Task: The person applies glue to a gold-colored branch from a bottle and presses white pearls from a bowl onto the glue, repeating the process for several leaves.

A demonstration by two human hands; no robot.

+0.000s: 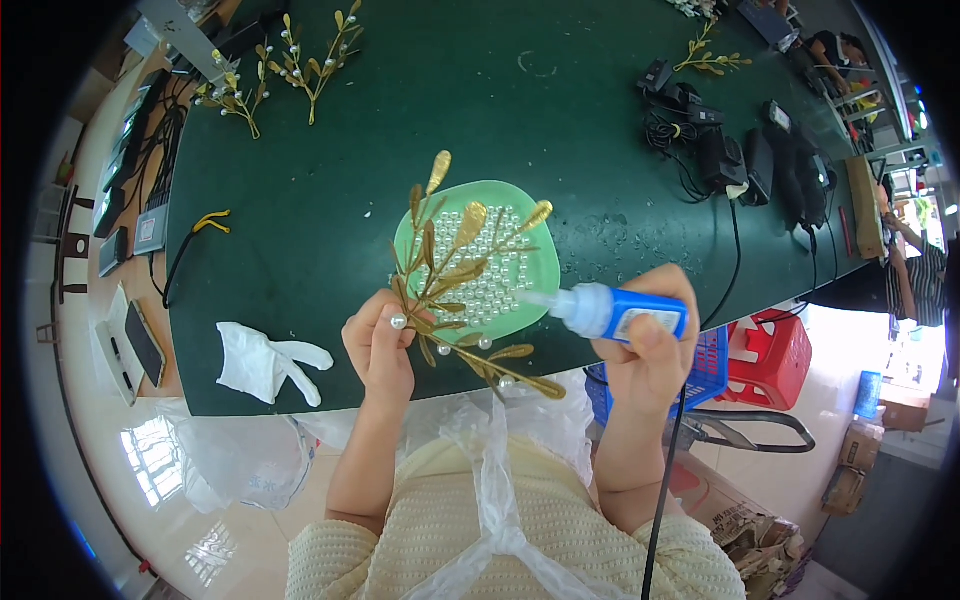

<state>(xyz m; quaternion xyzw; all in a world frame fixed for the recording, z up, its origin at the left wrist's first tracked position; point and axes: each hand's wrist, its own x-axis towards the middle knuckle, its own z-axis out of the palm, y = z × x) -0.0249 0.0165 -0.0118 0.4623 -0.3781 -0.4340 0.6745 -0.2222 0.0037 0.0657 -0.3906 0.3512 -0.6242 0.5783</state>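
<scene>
Between the fingers of my left hand [382, 345] is a gold leafy branch [468, 270], spread over a light green plate and tilted toward the right. A few pearl beads [398, 321] sit on its lower stems. Many loose white pearl beads [500, 285] lie in the green plate [545, 265] underneath. My right hand [650, 350] is wrapped round a blue glue bottle [645, 313] with a pale cap, held sideways. Its thin clear nozzle points left, close to the branch's right side above the plate; whether it touches a stem I cannot tell.
Gold branches with pearls [313, 70] lie at the far left of the green table [400, 100], and another gold branch [712, 60] at the far right. Black adapters and cables [720, 150] crowd the right side. A white glove [265, 362] rests near the front left edge.
</scene>
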